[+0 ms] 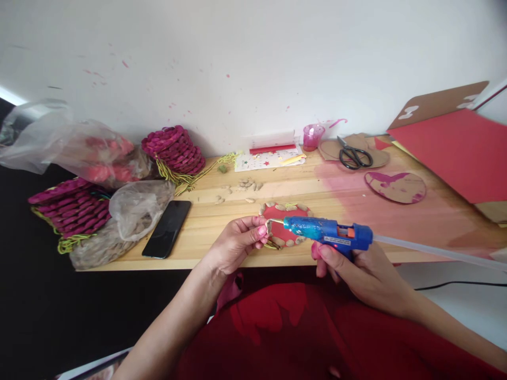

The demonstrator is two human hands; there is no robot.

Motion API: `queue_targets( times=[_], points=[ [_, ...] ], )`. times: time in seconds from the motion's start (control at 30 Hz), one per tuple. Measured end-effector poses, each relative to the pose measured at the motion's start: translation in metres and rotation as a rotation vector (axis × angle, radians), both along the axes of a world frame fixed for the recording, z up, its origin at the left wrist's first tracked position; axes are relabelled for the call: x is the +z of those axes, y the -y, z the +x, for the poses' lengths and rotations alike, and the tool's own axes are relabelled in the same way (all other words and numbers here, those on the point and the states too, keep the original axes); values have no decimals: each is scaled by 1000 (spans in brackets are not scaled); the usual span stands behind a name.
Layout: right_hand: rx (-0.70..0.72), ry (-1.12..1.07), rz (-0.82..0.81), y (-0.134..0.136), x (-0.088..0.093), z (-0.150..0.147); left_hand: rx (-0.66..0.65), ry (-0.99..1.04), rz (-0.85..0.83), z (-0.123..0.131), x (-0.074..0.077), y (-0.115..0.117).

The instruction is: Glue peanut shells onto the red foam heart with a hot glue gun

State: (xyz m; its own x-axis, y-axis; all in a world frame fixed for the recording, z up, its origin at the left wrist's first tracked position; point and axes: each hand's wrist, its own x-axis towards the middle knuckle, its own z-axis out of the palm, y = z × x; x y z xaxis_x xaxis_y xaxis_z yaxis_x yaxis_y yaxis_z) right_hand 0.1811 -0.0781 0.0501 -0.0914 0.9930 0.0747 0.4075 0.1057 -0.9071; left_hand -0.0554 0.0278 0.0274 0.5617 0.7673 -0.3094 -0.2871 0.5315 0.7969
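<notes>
My right hand [352, 264] is wrapped round the handle of a blue glue gun [312, 228], with a long clear glue stick [428, 249] running out of its back. Its nozzle points left at a small brown shell-like piece [269, 228], pinched between the thumb and fingers of my left hand [245, 236]. Whether the nozzle touches the piece I cannot tell. Under both hands lies a red disc [277, 212] with similar tan pieces along its rim; the glue gun hides part of it.
Several loose pieces [249, 184] lie behind the disc. To the left are a phone [166, 229], plastic bags [138, 206] and purple woven baskets [174, 150]. Scissors [356, 157], a pink cup [312, 137], a cardboard oval [396, 189] and red sheet [447, 153] sit to the right.
</notes>
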Motion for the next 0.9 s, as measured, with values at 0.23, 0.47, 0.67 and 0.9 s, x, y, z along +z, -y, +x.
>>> queue_targets(
  times=[0.23, 0.47, 0.67, 0.9],
  points=[
    [6, 8, -3, -1, -1, 2, -4, -1, -13, 0, 1, 0],
    [6, 12, -13, -2, 0, 2, -3, 21, -31, 0, 0, -2],
    [9, 21, -31, -3, 4, 0, -9, 33, -35, 1, -1, -2],
    [10, -22, -27, -3, 6, -2, -1, 44, -14, 2, -1, -2]
  ],
)
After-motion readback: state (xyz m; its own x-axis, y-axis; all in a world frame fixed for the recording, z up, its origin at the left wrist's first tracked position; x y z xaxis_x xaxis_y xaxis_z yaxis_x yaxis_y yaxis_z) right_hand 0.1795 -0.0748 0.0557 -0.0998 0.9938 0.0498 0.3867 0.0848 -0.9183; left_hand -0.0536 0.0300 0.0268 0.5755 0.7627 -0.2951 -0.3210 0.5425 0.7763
